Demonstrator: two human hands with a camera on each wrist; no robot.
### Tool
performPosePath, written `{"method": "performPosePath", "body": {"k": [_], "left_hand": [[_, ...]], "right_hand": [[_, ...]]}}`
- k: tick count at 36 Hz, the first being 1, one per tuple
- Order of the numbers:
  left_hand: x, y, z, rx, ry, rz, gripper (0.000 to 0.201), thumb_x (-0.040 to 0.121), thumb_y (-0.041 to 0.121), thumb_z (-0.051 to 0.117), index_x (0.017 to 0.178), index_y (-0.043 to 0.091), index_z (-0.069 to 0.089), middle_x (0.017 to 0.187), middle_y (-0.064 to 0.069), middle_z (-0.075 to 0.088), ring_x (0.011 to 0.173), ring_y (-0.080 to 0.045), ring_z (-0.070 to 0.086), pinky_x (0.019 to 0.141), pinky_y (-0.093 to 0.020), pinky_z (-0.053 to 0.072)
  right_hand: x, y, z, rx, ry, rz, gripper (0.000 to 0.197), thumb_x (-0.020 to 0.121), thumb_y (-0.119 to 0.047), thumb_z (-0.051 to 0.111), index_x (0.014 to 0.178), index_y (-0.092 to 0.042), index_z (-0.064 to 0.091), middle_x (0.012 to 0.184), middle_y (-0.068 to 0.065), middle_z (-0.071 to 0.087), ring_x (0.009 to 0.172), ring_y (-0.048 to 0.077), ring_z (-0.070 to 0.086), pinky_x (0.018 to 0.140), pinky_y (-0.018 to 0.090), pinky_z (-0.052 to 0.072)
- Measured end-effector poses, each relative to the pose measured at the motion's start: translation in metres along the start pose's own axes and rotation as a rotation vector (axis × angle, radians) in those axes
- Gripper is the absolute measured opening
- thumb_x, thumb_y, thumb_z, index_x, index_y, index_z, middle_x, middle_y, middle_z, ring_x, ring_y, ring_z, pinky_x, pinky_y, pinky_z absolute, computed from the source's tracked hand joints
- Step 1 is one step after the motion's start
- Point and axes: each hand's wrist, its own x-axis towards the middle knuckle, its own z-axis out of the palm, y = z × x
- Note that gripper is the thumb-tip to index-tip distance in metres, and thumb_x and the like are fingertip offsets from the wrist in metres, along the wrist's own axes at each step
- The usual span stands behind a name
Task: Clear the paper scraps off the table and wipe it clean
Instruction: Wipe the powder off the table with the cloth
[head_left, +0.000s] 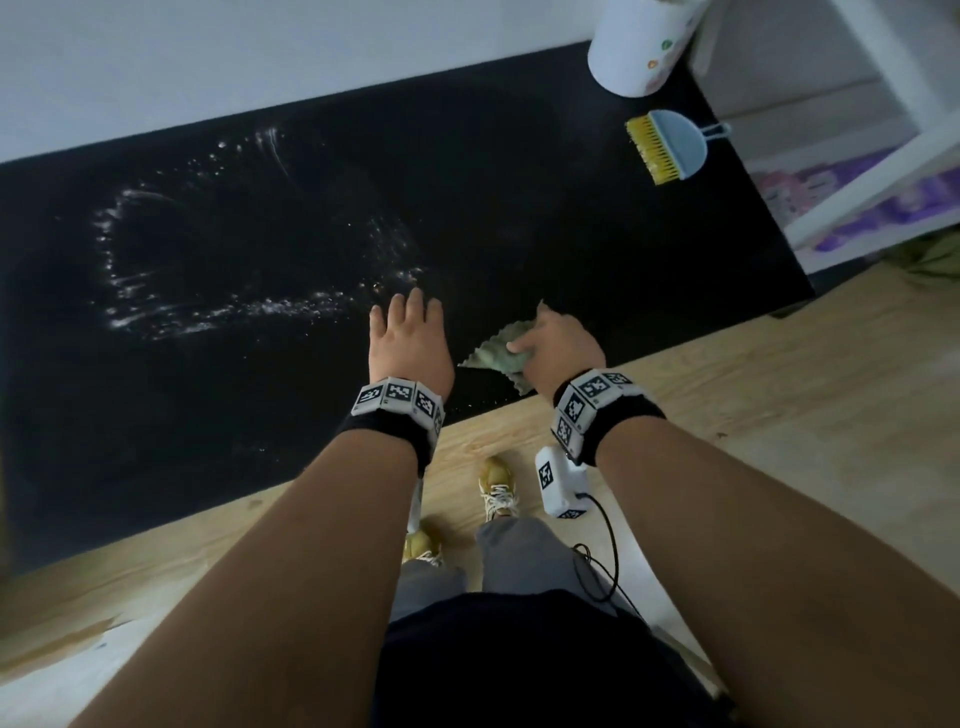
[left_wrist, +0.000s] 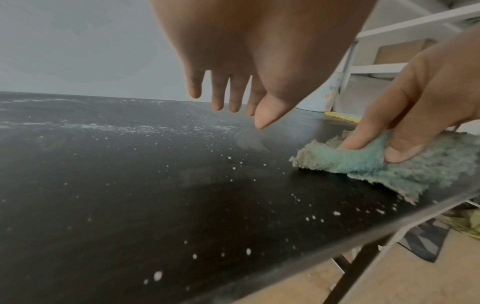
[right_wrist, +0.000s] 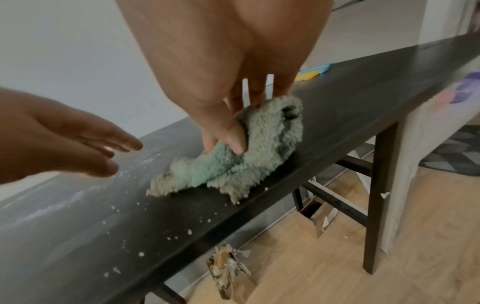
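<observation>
A fluffy green cloth (head_left: 498, 351) (left_wrist: 363, 162) (right_wrist: 233, 152) lies bunched on the black table (head_left: 260, 405) near its front edge. My right hand (head_left: 556, 345) (right_wrist: 228, 123) pinches the cloth between thumb and fingers, pressing it on the tabletop. My left hand (head_left: 408, 338) (left_wrist: 233, 98) hovers just left of the cloth with straight fingers, holding nothing. White specks and wet smears (head_left: 208, 312) (left_wrist: 233, 164) (right_wrist: 140, 254) spread over the table left of the hands.
A small yellow brush on a blue dustpan (head_left: 670, 145) lies at the table's back right, beside a white bin (head_left: 639, 47). A white shelf frame (head_left: 883, 156) stands past the right end. On the wooden floor under the table sit paper bags (right_wrist: 228, 273).
</observation>
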Motion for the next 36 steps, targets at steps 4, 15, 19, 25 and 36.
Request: {"method": "performPosePath", "body": {"k": [4,15,19,25,36], "left_hand": [[-0.011,-0.001,0.004,0.042,-0.012,0.031,0.060,0.092,0.015,0.049,0.148,0.014,0.029,0.157,-0.009,0.022,0.144,-0.028,0.019,0.119,-0.047,0.014],[-0.038,-0.019,0.008,0.059,-0.045,0.025,0.060,0.093,0.015,0.047,0.150,0.014,0.027,0.158,-0.009,0.020,0.145,-0.028,0.017,0.120,-0.047,0.012],[-0.046,-0.031,0.007,0.041,-0.030,-0.003,0.058,0.094,0.015,0.046,0.149,0.014,0.028,0.158,-0.009,0.021,0.145,-0.028,0.018,0.120,-0.047,0.013],[-0.057,-0.056,0.005,-0.004,-0.013,-0.091,0.057,0.096,0.014,0.043,0.150,0.014,0.026,0.159,-0.008,0.020,0.146,-0.027,0.016,0.120,-0.046,0.012],[-0.073,-0.091,0.006,-0.007,-0.002,-0.135,0.055,0.096,0.015,0.042,0.149,0.014,0.029,0.158,-0.008,0.022,0.145,-0.027,0.018,0.120,-0.046,0.013]], "right_hand": [[-0.012,0.012,-0.005,0.110,0.163,0.017,0.038,0.088,-0.009,0.053,0.115,-0.030,0.069,0.132,0.008,0.050,0.120,0.027,0.051,0.099,0.038,0.046],[-0.033,0.023,0.014,-0.071,0.230,0.214,0.028,0.089,-0.016,0.056,0.115,-0.013,0.066,0.121,0.016,0.053,0.116,0.032,0.048,0.107,0.042,0.036],[-0.044,-0.005,0.033,-0.101,0.216,0.162,0.018,0.088,-0.026,0.058,0.101,-0.016,0.066,0.111,0.010,0.058,0.105,0.028,0.051,0.098,0.040,0.041],[-0.060,-0.050,0.061,-0.011,0.233,0.095,0.022,0.090,-0.030,0.062,0.105,-0.016,0.066,0.118,0.006,0.050,0.108,0.027,0.050,0.085,0.033,0.046],[-0.070,-0.082,0.053,0.268,0.137,-0.010,0.023,0.088,-0.016,0.059,0.106,-0.014,0.073,0.105,0.006,0.059,0.098,0.024,0.061,0.076,0.028,0.049]]}}
